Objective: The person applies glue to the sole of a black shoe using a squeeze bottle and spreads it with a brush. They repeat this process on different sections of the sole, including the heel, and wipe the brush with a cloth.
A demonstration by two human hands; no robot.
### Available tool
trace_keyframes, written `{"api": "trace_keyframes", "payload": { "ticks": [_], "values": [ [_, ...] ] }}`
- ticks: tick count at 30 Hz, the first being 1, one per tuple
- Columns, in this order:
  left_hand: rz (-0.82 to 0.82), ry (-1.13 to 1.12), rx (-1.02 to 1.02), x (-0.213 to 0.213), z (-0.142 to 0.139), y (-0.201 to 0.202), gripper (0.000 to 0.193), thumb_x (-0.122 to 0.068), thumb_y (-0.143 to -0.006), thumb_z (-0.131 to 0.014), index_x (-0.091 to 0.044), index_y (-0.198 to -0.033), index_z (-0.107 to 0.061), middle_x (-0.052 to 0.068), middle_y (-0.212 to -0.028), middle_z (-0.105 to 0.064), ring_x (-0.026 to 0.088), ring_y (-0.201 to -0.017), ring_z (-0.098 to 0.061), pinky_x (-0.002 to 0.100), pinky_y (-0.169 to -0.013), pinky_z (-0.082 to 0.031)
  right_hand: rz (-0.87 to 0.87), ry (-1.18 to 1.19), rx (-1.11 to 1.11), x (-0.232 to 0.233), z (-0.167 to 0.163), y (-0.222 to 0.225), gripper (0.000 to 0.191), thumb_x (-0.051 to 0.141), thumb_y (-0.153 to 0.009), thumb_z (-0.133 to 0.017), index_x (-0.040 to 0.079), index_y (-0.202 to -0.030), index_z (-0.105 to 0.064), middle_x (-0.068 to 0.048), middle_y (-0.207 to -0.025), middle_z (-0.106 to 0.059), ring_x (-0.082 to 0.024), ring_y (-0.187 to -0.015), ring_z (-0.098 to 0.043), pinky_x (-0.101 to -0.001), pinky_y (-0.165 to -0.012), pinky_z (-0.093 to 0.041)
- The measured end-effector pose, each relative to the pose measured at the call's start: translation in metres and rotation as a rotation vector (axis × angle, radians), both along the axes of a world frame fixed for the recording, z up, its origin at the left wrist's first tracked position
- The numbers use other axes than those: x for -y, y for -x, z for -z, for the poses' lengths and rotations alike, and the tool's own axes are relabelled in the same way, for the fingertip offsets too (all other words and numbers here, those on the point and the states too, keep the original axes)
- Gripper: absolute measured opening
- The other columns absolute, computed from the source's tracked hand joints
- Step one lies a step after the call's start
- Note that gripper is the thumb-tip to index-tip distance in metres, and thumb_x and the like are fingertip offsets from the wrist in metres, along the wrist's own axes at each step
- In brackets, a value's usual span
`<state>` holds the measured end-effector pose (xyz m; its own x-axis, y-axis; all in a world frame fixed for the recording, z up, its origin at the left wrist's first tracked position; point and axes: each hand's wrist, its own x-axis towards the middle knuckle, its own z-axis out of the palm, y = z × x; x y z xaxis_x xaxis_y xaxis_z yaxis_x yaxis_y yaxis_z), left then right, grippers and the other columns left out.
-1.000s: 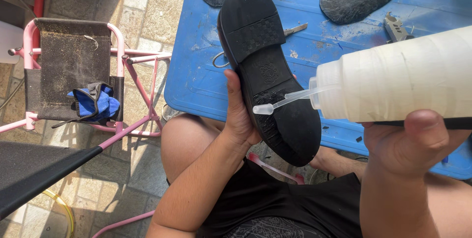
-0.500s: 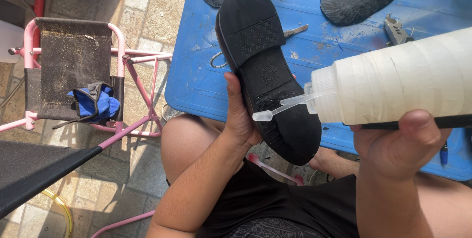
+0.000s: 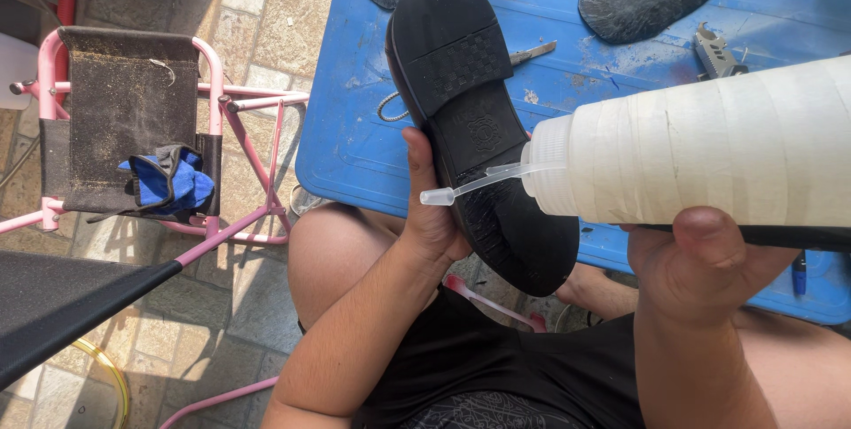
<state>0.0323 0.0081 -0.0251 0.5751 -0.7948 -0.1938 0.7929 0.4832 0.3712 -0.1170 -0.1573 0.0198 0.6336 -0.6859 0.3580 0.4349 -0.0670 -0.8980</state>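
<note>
Gripping shoe (image 3: pixel 479 128) left hand (image 3: pixel 430 216), right hand (image 3: pixel 709 265) clutching bottle (image 3: pixel 709 150), nozzle (image 3: pixel 479 183) edged leftward since before.

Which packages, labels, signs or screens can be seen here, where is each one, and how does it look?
White plastic squeeze bottle: held in the right hand, lying sideways, wrapped in pale tape, clear thin nozzle near the black shoe sole held by the left hand.
No printed labels, signs or screens show.

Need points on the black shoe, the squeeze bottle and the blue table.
black shoe (image 3: pixel 461 83), head view, on the checkered tread of its upturned sole.
squeeze bottle (image 3: pixel 709 145), head view, on its white ribbed body.
blue table (image 3: pixel 355 141), head view, on a bare patch near its left edge.
</note>
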Motion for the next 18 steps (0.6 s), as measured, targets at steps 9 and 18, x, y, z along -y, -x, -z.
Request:
{"api": "trace_keyframes", "payload": {
  "ticks": [9, 18],
  "values": [
    [0.005, -0.044, -0.007, -0.001, 0.0, -0.001, 0.107, -0.088, -0.083, -0.048, 0.002, -0.142, -0.054, 0.021, -0.13, -0.066, 0.031, -0.119, -0.068, 0.047, -0.102, -0.059, -0.034, -0.069, 0.065, -0.001, 0.007, -0.001, 0.044, 0.012, -0.103, -0.072, 0.01, -0.141, -0.05, -0.005, -0.114, -0.061, -0.018, -0.091, -0.068, -0.0408, -0.081, -0.067],
    [-0.027, -0.051, 0.059, 0.0, -0.002, -0.001, 0.104, -0.087, -0.087, -0.049, 0.004, -0.136, -0.057, 0.024, -0.121, -0.068, 0.033, -0.111, -0.071, 0.048, -0.092, -0.063, 0.016, 0.038, -0.058, 0.001, -0.012, -0.005, 0.036, 0.023, -0.107, -0.069, 0.002, -0.13, -0.052, -0.009, -0.093, -0.062, -0.021, -0.074, -0.07, -0.0362, -0.065, -0.065]
  ]
}}
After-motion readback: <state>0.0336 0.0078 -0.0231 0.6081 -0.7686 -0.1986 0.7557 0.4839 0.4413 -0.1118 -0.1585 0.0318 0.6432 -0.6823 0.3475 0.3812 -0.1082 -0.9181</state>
